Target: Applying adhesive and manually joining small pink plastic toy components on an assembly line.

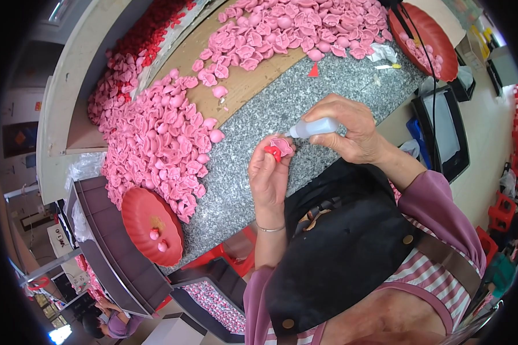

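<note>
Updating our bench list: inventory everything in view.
Bottle: one, whitish, centre
Flower: one, pink-red, centre
Petals: many, pink, heaped left and top
Bits: many, red, upper left
Dishes: two, red, left and upper right
Bench: one, speckled grey, centre
Board: one, tan, upper centre
Triangle: one, red, upper centre
Scrap: one, white, upper right
Crate: one, black, right
Tray: one, dark, lower left
Stools: several, red, right
Colleague: one, purple top, lower left
Apron: one, black, lower
Right hand: one, on bottle
Left hand: one, on flower
</note>
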The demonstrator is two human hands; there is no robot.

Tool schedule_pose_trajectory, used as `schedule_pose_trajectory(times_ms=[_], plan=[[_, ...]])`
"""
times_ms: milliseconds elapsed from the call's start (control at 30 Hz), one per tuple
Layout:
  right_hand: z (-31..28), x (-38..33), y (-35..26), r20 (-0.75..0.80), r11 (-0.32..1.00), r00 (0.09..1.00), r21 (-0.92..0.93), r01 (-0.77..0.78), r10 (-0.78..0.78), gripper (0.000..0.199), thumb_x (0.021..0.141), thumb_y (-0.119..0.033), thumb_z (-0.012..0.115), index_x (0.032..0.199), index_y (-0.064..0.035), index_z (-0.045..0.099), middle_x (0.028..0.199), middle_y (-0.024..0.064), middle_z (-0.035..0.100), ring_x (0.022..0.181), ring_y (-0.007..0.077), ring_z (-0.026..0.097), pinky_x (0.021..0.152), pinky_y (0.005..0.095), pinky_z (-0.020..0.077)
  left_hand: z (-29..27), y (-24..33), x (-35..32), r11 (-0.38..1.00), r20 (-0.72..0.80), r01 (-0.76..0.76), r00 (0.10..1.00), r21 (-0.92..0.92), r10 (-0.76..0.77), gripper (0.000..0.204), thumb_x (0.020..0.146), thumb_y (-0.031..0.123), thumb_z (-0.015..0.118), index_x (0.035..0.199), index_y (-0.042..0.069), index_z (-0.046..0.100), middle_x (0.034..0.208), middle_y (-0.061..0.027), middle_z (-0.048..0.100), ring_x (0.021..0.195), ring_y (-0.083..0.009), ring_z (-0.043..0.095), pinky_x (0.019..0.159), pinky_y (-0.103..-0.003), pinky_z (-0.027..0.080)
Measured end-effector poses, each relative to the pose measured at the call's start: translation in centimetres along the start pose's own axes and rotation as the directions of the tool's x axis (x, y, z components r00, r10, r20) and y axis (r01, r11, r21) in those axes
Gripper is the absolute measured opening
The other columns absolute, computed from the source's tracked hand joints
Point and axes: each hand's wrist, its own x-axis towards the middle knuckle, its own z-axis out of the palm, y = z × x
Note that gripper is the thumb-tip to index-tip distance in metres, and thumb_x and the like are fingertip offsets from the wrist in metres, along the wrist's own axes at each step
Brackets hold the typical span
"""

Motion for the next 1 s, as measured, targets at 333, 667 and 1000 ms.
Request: schedule_pose_trajectory(times_ms=[333, 667, 1000], plan=[[-0.12, -0.13, -0.09, -0.014, 1.000, 1.000, 0.004, -0.018, 0.018, 0.026, 0.073, -0.008, 0.071, 0.096, -0.0010, 0.061, 0.088, 0.0122, 0.065, 0.079, 0.0247, 0.063, 0.068, 0.0327, 0.0490, -0.51, -0.18, 0.15, 0.999, 0.042, -0.014, 0.999, -0.032, 0.016, 0.041, 0.090, 0.018, 0.056, 0.121, -0.007, 0.046, 0.114, -0.0202, 0.055, 0.105, -0.0257, 0.056, 0.094, -0.037, 0.044], [-0.06, -0.14, -0.01, -0.003, 1.000, 1.000, -0.004, -0.004, 0.004, 0.026, 0.073, -0.009, 0.071, 0.095, -0.0015, 0.061, 0.088, 0.0120, 0.065, 0.079, 0.0249, 0.062, 0.068, 0.0326, 0.0488, -0.30, -0.11, -0.03, 1.000, 0.032, -0.018, 0.999, -0.016, 0.019, 0.041, 0.090, 0.018, 0.056, 0.121, -0.007, 0.045, 0.114, -0.0197, 0.055, 0.104, -0.0252, 0.056, 0.093, -0.037, 0.045], [-0.17, -0.34, -0.04, 0.006, 1.000, 1.000, -0.002, -0.015, 0.015, 0.027, 0.073, -0.009, 0.071, 0.096, -0.0013, 0.062, 0.088, 0.0125, 0.065, 0.077, 0.0247, 0.063, 0.066, 0.0320, 0.0485, -0.38, -0.16, -0.11, 0.999, 0.031, -0.034, 0.999, 0.025, 0.033, 0.040, 0.088, 0.018, 0.059, 0.120, -0.004, 0.049, 0.112, -0.0174, 0.057, 0.102, -0.0228, 0.055, 0.091, -0.035, 0.042]])
